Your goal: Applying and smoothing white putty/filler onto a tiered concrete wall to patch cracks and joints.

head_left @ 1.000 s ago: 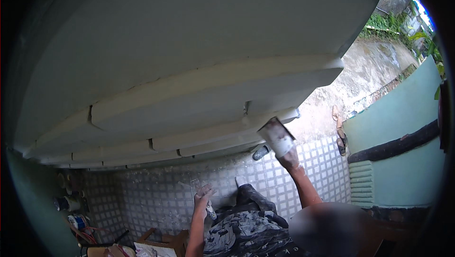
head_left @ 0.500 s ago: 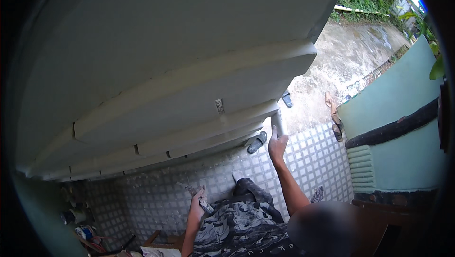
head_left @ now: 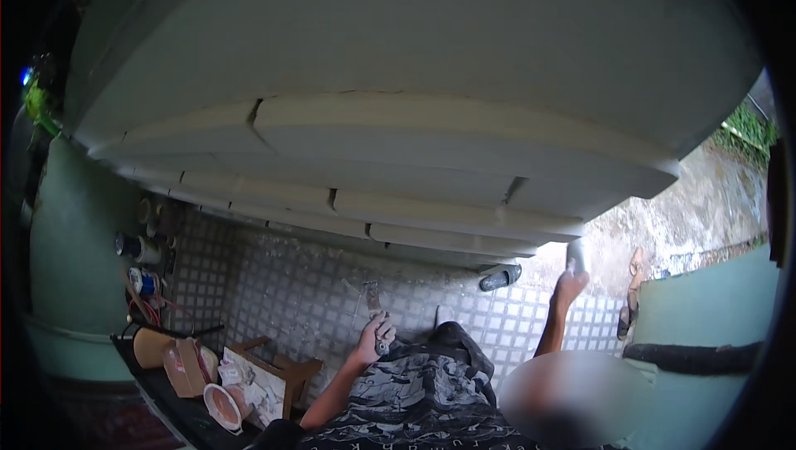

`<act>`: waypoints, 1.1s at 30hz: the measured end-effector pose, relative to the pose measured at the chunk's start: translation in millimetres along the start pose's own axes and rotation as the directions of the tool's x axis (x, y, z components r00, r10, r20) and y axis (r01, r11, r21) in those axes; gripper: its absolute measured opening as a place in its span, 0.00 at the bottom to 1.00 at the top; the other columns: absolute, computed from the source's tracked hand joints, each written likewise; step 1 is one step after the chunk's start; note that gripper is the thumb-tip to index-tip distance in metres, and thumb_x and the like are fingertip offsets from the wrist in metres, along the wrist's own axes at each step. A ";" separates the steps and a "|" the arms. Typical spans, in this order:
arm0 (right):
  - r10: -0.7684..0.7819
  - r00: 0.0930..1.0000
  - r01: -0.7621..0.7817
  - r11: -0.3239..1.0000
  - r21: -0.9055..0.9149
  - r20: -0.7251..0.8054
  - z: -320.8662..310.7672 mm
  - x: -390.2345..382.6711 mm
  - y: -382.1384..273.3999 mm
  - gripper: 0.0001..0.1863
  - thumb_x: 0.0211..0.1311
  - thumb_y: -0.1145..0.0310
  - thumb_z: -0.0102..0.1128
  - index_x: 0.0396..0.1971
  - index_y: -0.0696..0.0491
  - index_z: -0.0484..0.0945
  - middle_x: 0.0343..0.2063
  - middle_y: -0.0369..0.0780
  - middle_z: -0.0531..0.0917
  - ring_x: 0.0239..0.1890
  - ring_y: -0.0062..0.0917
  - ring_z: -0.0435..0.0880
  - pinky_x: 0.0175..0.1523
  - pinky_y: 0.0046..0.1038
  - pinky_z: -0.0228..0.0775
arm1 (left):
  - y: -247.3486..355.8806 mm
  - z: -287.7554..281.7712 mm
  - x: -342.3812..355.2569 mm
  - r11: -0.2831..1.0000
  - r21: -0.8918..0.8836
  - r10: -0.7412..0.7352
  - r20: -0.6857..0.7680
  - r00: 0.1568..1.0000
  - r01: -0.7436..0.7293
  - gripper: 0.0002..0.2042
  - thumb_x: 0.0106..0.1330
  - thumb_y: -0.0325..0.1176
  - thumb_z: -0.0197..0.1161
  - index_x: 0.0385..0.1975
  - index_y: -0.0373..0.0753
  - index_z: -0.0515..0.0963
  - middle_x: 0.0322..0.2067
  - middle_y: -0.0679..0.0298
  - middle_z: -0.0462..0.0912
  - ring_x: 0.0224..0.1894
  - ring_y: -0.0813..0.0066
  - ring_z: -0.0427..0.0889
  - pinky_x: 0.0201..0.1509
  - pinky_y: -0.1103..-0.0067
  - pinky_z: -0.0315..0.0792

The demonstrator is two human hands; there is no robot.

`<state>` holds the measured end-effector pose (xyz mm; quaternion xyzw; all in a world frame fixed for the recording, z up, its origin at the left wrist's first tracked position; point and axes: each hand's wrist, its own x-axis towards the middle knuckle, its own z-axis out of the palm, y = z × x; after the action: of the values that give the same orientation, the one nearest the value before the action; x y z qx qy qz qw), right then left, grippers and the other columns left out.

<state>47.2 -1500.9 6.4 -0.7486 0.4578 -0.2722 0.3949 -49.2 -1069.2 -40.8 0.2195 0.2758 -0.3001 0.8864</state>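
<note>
My left hand is closed on the handle of a putty-smeared scraper, its blade pointing up over the tiled floor. My right hand, to the right, grips a flat pale trowel, seen nearly end-on at the right end of the white stepped moulding; whether it touches the moulding I cannot tell. The moulding runs in layers beneath a broad off-white wall surface, with dark gaps between some of its pieces.
At the lower left stand a dark bench, a cardboard piece, a pink bucket and several cans. Sandals lie on tiles. Green walls flank the space; concrete ground lies outside.
The view has swung left, bringing more of the bench into sight. My right hand's trowel, broadside one second ago, now appears edge-on at the moulding's end. My left hand still holds the scraper.
</note>
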 end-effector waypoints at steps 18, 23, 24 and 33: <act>0.072 0.959 -0.248 0.685 0.685 0.275 70.1 -142.2 -71.3 0.08 0.63 0.70 0.52 0.25 0.56 0.68 0.21 0.31 0.68 0.21 0.17 0.65 0.27 0.23 0.58 | 17.9 -81.5 -56.6 0.803 -0.160 0.412 -0.548 0.728 -0.575 0.10 0.58 0.36 0.62 0.25 0.45 0.67 0.19 0.70 0.65 0.19 0.79 0.65 0.20 0.84 0.58; -0.097 0.617 -0.425 0.795 0.434 0.781 78.3 -211.8 -61.3 0.21 0.58 0.76 0.53 0.53 0.62 0.68 0.46 0.43 0.77 0.49 0.25 0.75 0.52 0.24 0.63 | 22.9 -71.2 -75.1 0.823 -0.175 0.368 -0.560 0.742 -0.541 0.10 0.58 0.37 0.62 0.27 0.45 0.66 0.20 0.70 0.65 0.21 0.78 0.66 0.20 0.84 0.59; -0.262 0.617 -0.100 0.909 0.405 0.742 81.3 -222.1 -57.1 0.20 0.58 0.78 0.52 0.52 0.63 0.69 0.46 0.43 0.77 0.49 0.27 0.74 0.54 0.24 0.63 | 25.2 -76.1 -77.1 0.813 -0.179 0.369 -0.577 0.729 -0.554 0.10 0.58 0.37 0.62 0.27 0.45 0.67 0.20 0.70 0.65 0.21 0.78 0.66 0.21 0.84 0.59; -0.253 0.328 -0.904 0.198 0.380 0.910 153.5 -207.8 -68.6 0.17 0.63 0.73 0.52 0.49 0.64 0.67 0.45 0.43 0.76 0.50 0.27 0.74 0.54 0.26 0.65 | 38.8 -118.5 -102.8 0.761 -0.179 0.405 -0.619 0.673 -0.624 0.08 0.60 0.36 0.60 0.30 0.45 0.68 0.24 0.71 0.66 0.23 0.77 0.65 0.26 0.83 0.62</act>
<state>107.6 -1242.9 -28.4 -0.2229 0.1204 0.0715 0.9647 -134.8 -933.2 -57.4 0.1910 0.4930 0.1021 0.8426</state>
